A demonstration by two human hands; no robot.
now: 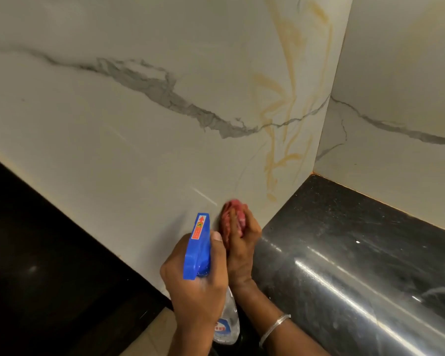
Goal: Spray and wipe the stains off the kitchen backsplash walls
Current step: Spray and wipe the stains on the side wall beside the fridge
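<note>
A white marble-look backsplash wall (144,140) with grey veins fills most of the view. Yellow-orange stain streaks (280,140) run down it near the inner corner. My left hand (193,283) grips a clear spray bottle (228,322) with a blue trigger head (197,250), its nozzle pointing up toward the wall. My right hand (242,242) holds a bunched pink cloth (233,214) and presses it against the wall's lower part, just left of the counter corner. The cloth looks blurred.
A black speckled granite counter (344,253) with a rounded glossy edge lies to the right, meeting a second marble wall (396,98) at the corner. A dark surface (36,253) is at lower left. Beige floor tile (154,337) shows at the bottom. A silver bangle (274,327) circles my right wrist.
</note>
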